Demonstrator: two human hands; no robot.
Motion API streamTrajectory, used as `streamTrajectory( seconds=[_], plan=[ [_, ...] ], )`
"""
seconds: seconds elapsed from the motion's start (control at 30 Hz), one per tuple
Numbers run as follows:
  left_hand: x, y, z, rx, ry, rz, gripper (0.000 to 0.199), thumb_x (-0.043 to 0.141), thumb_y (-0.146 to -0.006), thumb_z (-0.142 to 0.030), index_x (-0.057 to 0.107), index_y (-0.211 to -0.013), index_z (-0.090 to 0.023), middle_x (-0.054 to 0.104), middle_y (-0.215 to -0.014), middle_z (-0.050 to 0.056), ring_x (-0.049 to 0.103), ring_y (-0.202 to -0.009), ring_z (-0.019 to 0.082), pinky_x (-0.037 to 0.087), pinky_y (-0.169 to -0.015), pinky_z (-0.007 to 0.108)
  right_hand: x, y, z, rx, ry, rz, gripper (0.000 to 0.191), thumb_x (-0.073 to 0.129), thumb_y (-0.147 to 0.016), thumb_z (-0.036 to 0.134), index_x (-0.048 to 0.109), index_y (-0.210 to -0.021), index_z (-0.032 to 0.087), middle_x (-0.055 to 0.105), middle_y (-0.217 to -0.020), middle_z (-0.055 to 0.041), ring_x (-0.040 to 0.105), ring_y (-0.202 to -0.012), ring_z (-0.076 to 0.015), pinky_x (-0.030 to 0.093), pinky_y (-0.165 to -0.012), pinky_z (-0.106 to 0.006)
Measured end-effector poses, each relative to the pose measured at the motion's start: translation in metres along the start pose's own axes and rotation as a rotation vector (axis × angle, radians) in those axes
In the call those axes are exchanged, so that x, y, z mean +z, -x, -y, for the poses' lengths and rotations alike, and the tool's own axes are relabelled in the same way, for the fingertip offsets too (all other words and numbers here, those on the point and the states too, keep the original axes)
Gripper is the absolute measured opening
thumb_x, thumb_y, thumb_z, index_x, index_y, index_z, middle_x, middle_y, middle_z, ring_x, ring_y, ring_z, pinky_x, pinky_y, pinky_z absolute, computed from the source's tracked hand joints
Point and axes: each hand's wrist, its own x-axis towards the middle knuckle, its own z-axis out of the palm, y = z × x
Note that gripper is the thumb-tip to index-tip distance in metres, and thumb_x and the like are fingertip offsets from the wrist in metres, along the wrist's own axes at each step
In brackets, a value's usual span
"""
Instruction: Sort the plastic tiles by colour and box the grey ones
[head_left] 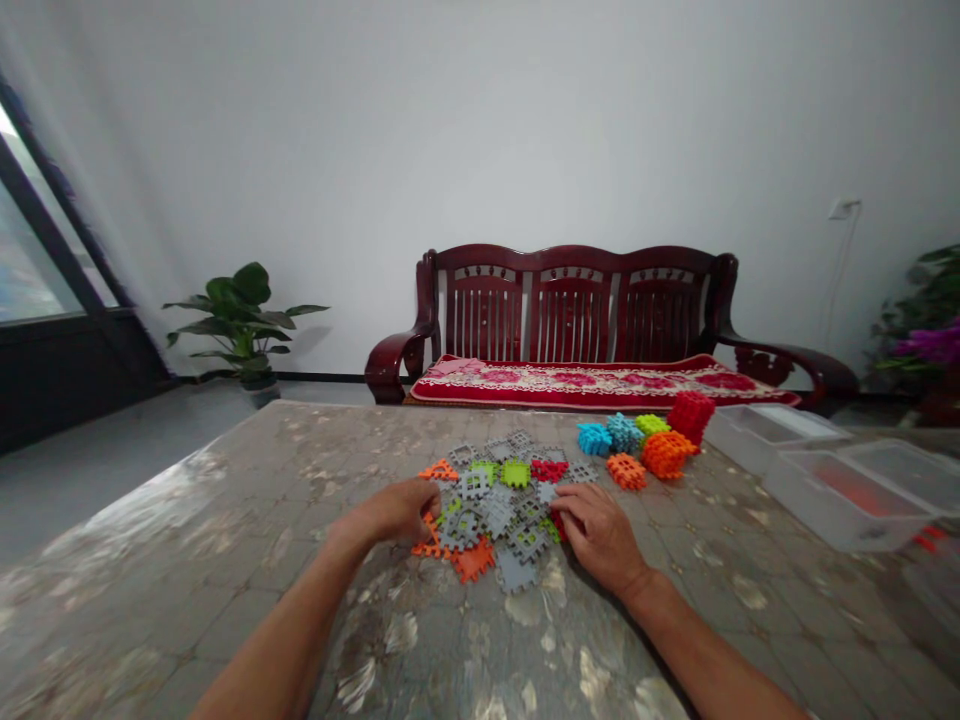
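Note:
A loose heap of flat interlocking plastic tiles (pixel 496 512) lies on the table, mostly grey with some green, orange and red ones. At its left edge is my left hand (pixel 401 512), fingers curled down beside orange tiles (pixel 472 561); its fingertips are partly hidden. My right hand (pixel 601 530) rests at the heap's right edge. Its fingers are bent inward, near a red tile and a light grey tile (pixel 547 491). Whatever either hand grips cannot be made out. Green tiles (pixel 515 473) lie on top, and a grey tile (pixel 515 571) sits at the front.
Behind my right hand stand stacks of tiles: blue (pixel 594 438), orange (pixel 667 455) and tall red (pixel 689 417). Clear plastic boxes (pixel 840 515) occupy the table's right side. Beyond the patterned table (pixel 247 540) are a wooden bench (pixel 574 300) and a potted plant (pixel 244 315).

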Motion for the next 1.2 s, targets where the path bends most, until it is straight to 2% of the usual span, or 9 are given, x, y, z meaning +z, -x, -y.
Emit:
streamTrajectory(
  seconds=[0.23, 0.3, 0.43, 0.53, 0.73, 0.83, 1.0, 1.1, 1.2],
  plan=[
    [-0.007, -0.007, 0.013, -0.003, 0.401, -0.006, 0.014, 0.062, -0.055, -0.023, 0.054, -0.066, -0.020, 0.050, -0.058, -0.008, 0.045, -0.060, 0.011, 0.031, -0.057, 0.022, 0.001, 0.000, 0.000, 0.031, -0.067, 0.003, 0.030, 0.052, -0.085, 0.007, 0.075, -0.095, 0.024, 0.075, -0.105, -0.0060, 0.066, -0.101, -0.0227, 0.051, -0.092, -0.040],
    [-0.014, -0.003, 0.016, -0.005, 0.471, -0.023, 0.019, 0.064, -0.058, -0.030, 0.053, -0.069, -0.020, 0.049, -0.058, -0.009, 0.044, -0.057, 0.010, 0.032, -0.057, 0.022, 0.000, -0.001, 0.000, 0.050, -0.090, -0.001, 0.030, 0.052, -0.085, 0.008, 0.075, -0.094, 0.024, 0.075, -0.105, -0.0059, 0.066, -0.100, -0.0228, 0.052, -0.092, -0.040],
    [-0.029, 0.009, 0.019, -0.013, 0.784, -0.054, 0.035, 0.077, -0.058, -0.039, 0.060, -0.080, -0.018, 0.052, -0.060, -0.009, 0.043, -0.055, 0.008, 0.032, -0.053, 0.020, -0.002, -0.004, 0.005, 0.115, -0.163, -0.028, 0.027, 0.053, -0.087, 0.013, 0.076, -0.095, 0.024, 0.076, -0.103, -0.0062, 0.068, -0.101, -0.0227, 0.053, -0.093, -0.039],
    [-0.031, 0.011, 0.010, 0.012, 0.976, -0.079, 0.042, 0.085, -0.056, -0.041, 0.062, -0.081, -0.017, 0.054, -0.062, -0.008, 0.044, -0.055, 0.006, 0.031, -0.051, 0.018, -0.003, -0.007, 0.017, 0.192, -0.272, -0.034, 0.025, 0.054, -0.088, 0.017, 0.076, -0.099, 0.024, 0.076, -0.104, -0.0062, 0.069, -0.100, -0.0212, 0.054, -0.092, -0.036],
    [0.002, -0.006, -0.040, -0.042, 1.240, -0.127, 0.051, 0.092, -0.050, -0.040, 0.059, -0.081, -0.017, 0.062, -0.067, -0.006, 0.053, -0.055, 0.005, 0.043, -0.058, 0.018, 0.003, -0.013, 0.046, 0.382, -0.537, 0.005, 0.024, 0.062, -0.088, 0.030, 0.076, -0.107, 0.024, 0.077, -0.098, -0.0053, 0.071, -0.088, -0.0204, 0.056, -0.080, -0.032],
    [0.023, -0.012, -0.060, -0.014, 1.302, -0.128, 0.053, 0.093, -0.048, -0.039, 0.059, -0.081, -0.018, 0.061, -0.063, -0.007, 0.052, -0.051, 0.005, 0.042, -0.054, 0.018, 0.002, -0.015, 0.050, 0.465, -0.639, -0.026, 0.029, 0.063, -0.087, 0.033, 0.075, -0.112, 0.023, 0.077, -0.096, -0.0055, 0.071, -0.084, -0.0205, 0.056, -0.077, -0.032],
    [0.039, -0.013, -0.072, 0.012, 1.353, -0.125, 0.054, 0.095, -0.047, -0.041, 0.058, -0.080, -0.018, 0.059, -0.059, -0.008, 0.050, -0.047, 0.004, 0.040, -0.049, 0.016, -0.008, -0.018, 0.050, 0.360, -0.624, -0.017, 0.017, 0.066, -0.084, 0.031, 0.081, -0.090, 0.025, 0.077, -0.091, -0.0048, 0.069, -0.089, -0.0209, 0.053, -0.086, -0.034],
    [0.043, -0.013, -0.075, -0.007, 1.402, -0.185, 0.053, 0.095, -0.048, -0.038, 0.058, -0.080, -0.018, 0.059, -0.060, -0.009, 0.054, -0.048, 0.004, 0.044, -0.050, 0.016, -0.007, -0.020, 0.051, 0.484, -0.692, -0.037, 0.018, 0.068, -0.080, 0.034, 0.080, -0.088, 0.023, 0.076, -0.086, -0.0047, 0.069, -0.083, -0.0205, 0.054, -0.080, -0.033],
    [0.046, -0.012, -0.081, -0.013, 1.497, -0.207, 0.052, 0.096, -0.049, -0.035, 0.056, -0.078, -0.019, 0.060, -0.060, -0.008, 0.059, -0.051, 0.006, 0.051, -0.054, 0.017, -0.001, -0.022, 0.054, 0.673, -0.824, -0.049, 0.035, 0.074, -0.073, 0.041, 0.077, -0.100, 0.020, 0.074, -0.078, -0.0032, 0.066, -0.068, -0.0184, 0.053, -0.067, -0.031]
  ],
)
